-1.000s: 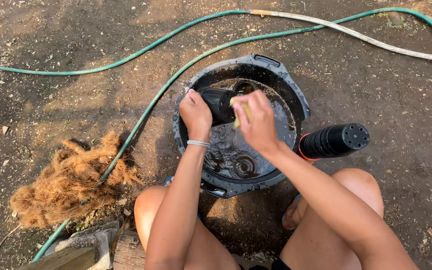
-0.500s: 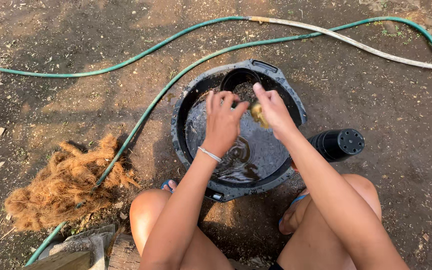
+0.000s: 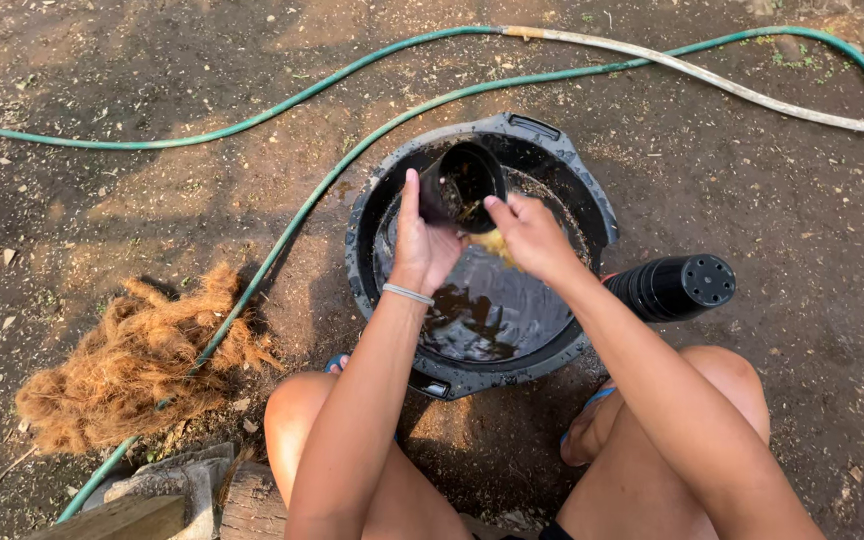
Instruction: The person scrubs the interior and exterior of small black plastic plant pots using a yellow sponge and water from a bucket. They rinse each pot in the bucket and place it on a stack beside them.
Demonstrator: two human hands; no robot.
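left hand (image 3: pixel 422 245): your fingers are wrapped round the side of the small black pot (image 3: pixel 462 186), thumb up along its wall. Closed grip, pot fully held.
right hand (image 3: pixel 532 238): fingers curled on a yellow scrub pad (image 3: pixel 495 245), pinched tight. Pad sits just under the pot's rim; can't tell if it touches the pot.
small black pot: tilted, open mouth facing up toward you, held above the far side of the tub. Some brown debris is visible inside.
black tub (image 3: pixel 572 180): on the dirt right in front of your knees, with dark water pooled in the bottom. Both hands are over it.
wrist: thin silver bangle (image 3: pixel 408 293) on your left wrist.
stack of black pots (image 3: pixel 674 287): lying on its side on the ground just right of the tub, drain-holed base facing the camera, near your right knee.
green hose (image 3: pixel 282 235): runs from the lower left past the tub's left rim and loops across the top of the view. A pale hose (image 3: pixel 712 80) crosses it at upper right.
coir pile (image 3: pixel 132 360): brown fibre heap to your left, the hose passing over its edge.
ground: bare dirt (image 3: pixel 152 200), partly shaded.
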